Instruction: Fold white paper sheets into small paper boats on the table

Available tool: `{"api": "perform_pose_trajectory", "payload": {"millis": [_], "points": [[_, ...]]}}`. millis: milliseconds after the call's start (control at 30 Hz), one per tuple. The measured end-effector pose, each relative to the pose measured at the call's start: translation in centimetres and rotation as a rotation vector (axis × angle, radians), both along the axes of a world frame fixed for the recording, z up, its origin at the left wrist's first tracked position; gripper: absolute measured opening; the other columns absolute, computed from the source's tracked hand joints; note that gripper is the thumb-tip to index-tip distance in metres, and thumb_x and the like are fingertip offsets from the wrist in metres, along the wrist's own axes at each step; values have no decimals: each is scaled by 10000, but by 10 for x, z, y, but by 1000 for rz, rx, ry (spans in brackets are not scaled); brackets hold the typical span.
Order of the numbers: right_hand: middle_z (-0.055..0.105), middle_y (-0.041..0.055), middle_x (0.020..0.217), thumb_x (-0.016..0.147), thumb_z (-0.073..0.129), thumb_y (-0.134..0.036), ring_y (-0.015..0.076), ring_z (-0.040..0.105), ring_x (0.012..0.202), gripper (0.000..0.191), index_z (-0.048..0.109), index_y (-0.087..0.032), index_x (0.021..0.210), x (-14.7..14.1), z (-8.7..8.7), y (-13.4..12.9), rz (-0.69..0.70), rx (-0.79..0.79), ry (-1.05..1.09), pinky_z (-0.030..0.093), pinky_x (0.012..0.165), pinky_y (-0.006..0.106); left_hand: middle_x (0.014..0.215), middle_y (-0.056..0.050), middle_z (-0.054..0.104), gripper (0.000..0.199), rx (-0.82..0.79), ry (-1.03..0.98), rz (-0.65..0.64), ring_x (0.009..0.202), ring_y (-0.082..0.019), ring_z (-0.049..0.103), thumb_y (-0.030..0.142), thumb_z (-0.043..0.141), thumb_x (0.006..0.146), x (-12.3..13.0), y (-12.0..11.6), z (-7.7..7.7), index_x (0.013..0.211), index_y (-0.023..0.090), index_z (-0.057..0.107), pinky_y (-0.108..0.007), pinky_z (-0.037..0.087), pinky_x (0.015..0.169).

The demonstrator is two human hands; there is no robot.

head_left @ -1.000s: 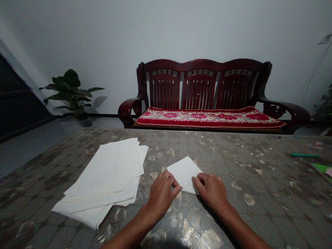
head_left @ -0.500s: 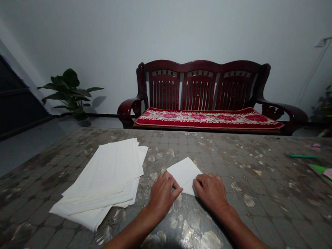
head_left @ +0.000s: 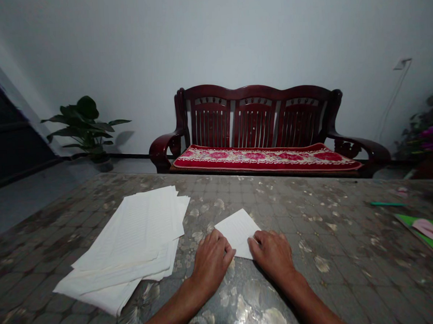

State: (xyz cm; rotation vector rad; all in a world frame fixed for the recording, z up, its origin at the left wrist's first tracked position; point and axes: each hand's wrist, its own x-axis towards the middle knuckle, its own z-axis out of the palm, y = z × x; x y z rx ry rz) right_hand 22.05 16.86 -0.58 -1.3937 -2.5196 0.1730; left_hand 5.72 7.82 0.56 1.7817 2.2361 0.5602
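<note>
White paper (head_left: 237, 232) at fingers (head_left: 255, 248); plant (head_left: 84, 123) in pot (head_left: 103, 165), seemingly

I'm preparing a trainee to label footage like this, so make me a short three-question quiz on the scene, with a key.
1. Multiple choice: Which thing are the left hand and the right hand both at?
a) the potted plant
b) the small white paper
c) the thin green stick
2. True or false: The stack of papers lies to the left of both hands.
3. Short answer: What is the main colour of the seat cover on the wooden bench?

Key: 1. b; 2. True; 3. Red
</note>
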Motion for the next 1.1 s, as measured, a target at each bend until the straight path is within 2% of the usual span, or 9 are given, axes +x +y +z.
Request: {"api": "perform_pose_trajectory", "payload": {"millis": [433, 1100], "points": [[713, 41, 804, 932, 537, -291, 207, 596, 818, 222, 637, -202, 755, 1, -1, -3, 15, 54, -8, 238, 724, 327, 984, -59, 612, 125, -2, 43, -20, 992, -226, 582, 222, 572, 917, 0, 0, 0, 818, 189, 639, -344, 411, 879], [706, 52, 839, 944, 537, -295, 225, 609, 850, 194, 627, -198, 803, -1, -2, -4, 1, 49, -41, 241, 725, 335, 974, -65, 617, 129, -1, 158, 12, 985, -239, 581, 185, 509, 904, 6, 2, -4, 845, 196, 623, -362, 399, 858]]}}
